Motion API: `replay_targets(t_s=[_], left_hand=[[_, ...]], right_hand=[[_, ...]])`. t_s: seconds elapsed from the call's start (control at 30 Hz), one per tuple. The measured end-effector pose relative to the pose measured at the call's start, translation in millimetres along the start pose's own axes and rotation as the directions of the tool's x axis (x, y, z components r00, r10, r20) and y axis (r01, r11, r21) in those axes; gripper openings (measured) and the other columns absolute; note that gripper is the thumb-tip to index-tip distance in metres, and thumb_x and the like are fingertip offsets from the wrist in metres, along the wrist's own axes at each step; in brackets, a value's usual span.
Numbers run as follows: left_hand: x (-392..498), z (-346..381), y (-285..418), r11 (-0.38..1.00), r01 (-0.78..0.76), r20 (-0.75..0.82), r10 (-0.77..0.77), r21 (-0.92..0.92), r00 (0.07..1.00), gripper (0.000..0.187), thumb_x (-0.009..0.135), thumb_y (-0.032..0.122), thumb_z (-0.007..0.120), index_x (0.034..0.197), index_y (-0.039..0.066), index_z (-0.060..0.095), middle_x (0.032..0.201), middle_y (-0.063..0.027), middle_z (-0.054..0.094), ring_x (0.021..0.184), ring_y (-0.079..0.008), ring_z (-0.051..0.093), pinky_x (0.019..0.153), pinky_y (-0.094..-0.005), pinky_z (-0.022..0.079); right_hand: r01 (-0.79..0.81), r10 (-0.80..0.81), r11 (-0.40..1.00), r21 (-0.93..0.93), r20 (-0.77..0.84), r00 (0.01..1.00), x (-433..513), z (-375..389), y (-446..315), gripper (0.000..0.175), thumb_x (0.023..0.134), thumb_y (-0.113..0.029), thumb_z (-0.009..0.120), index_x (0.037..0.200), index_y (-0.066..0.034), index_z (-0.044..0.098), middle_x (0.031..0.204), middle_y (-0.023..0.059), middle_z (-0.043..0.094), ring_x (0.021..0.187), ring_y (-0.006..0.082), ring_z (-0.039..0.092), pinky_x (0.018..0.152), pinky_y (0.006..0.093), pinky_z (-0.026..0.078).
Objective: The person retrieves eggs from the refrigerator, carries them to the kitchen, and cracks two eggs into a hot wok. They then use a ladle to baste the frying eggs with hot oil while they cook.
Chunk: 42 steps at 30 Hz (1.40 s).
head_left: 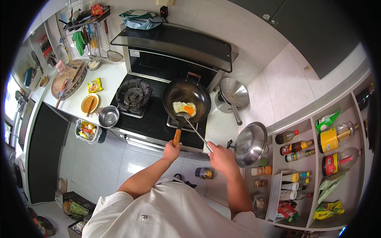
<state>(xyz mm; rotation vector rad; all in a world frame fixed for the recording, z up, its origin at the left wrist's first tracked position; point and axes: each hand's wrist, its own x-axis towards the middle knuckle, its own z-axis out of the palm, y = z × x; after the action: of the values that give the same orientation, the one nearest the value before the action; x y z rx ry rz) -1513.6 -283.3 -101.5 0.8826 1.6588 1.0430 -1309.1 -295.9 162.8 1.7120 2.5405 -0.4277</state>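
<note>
A dark wok (199, 89) sits over the right burner of the gas hob, and my left hand (171, 151) is closed around its wooden handle (177, 136). In my right hand (221, 156) is the long metal handle of a cooking ladle or spatula (197, 133). Its head rests low in the wok, against the near edge of a fried egg (181, 107) with white edges and an orange yolk. The underside of the egg is hidden. Left of the wok, the other burner (134, 94) carries no pan.
A steel bowl (109, 116) and a bowl of orange-brown sauce (86, 102) with chopsticks stand left of the hob. Farther left lies a round chopping board (66, 84). A perforated strainer (235, 92) rests on a pot at right, near a steel lid (250, 145) and bottle shelves (312, 166).
</note>
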Motion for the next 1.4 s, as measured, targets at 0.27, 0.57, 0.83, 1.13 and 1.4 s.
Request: replay_targets(t_s=[0.27,0.57,0.83,1.13,1.4], left_hand=[[-3,-2,6,1.0,0.0,-0.012,0.0,0.01,1.0,0.032,0.095,0.026,0.069,0.109,-0.002,0.062,0.071,-0.0039,0.06,0.053,-0.0131,0.053,0.05,-0.0319,0.044],[-4,-4,9,0.994,0.107,0.013,-0.108,0.03,0.994,0.042,0.091,0.034,0.069,0.111,-0.003,0.066,0.094,-0.0223,0.072,0.093,-0.0386,0.07,0.083,-0.0438,0.053],[-3,-1,3,0.999,-0.039,-0.034,0.04,0.036,0.999,0.032,0.094,0.026,0.069,0.108,-0.003,0.063,0.072,-0.0046,0.061,0.055,-0.0134,0.054,0.052,-0.0325,0.045],[-3,-2,5,1.0,-0.009,-0.019,0.01,0.022,1.0,0.034,0.095,0.026,0.069,0.111,-0.003,0.062,0.072,-0.0045,0.061,0.056,-0.013,0.054,0.053,-0.0323,0.045],[-4,-2,6,1.0,0.0,-0.01,0.0,0.013,1.0,0.032,0.095,0.026,0.069,0.107,-0.003,0.062,0.071,-0.0036,0.06,0.055,-0.0127,0.053,0.052,-0.0322,0.044]], right_hand=[[0.006,-0.007,1.0,-0.021,-0.027,1.0,16,19,1,0.048,0.094,-0.017,0.062,0.14,-0.0093,0.052,0.097,0.0216,0.069,0.084,0.0413,0.07,0.076,0.0514,0.055],[-0.043,0.042,0.999,-0.026,-0.009,0.999,-7,-10,0,0.045,0.091,-0.016,0.064,0.136,-0.0101,0.057,0.098,0.021,0.069,0.088,0.0417,0.068,0.078,0.0507,0.054],[-0.013,0.0,0.976,-0.218,-0.059,0.998,-7,-16,13,0.046,0.086,-0.007,0.061,0.131,-0.0076,0.061,0.094,0.02,0.069,0.077,0.0384,0.071,0.068,0.0476,0.057],[-0.021,-0.006,0.976,-0.216,-0.122,0.992,11,-1,22,0.047,0.083,-0.003,0.06,0.129,-0.008,0.062,0.092,0.0192,0.068,0.077,0.0381,0.071,0.067,0.0469,0.057],[-0.083,0.066,0.984,-0.16,-0.104,0.992,19,5,27,0.047,0.088,-0.014,0.067,0.134,-0.0117,0.058,0.099,0.0189,0.07,0.084,0.0397,0.07,0.074,0.0503,0.055]])
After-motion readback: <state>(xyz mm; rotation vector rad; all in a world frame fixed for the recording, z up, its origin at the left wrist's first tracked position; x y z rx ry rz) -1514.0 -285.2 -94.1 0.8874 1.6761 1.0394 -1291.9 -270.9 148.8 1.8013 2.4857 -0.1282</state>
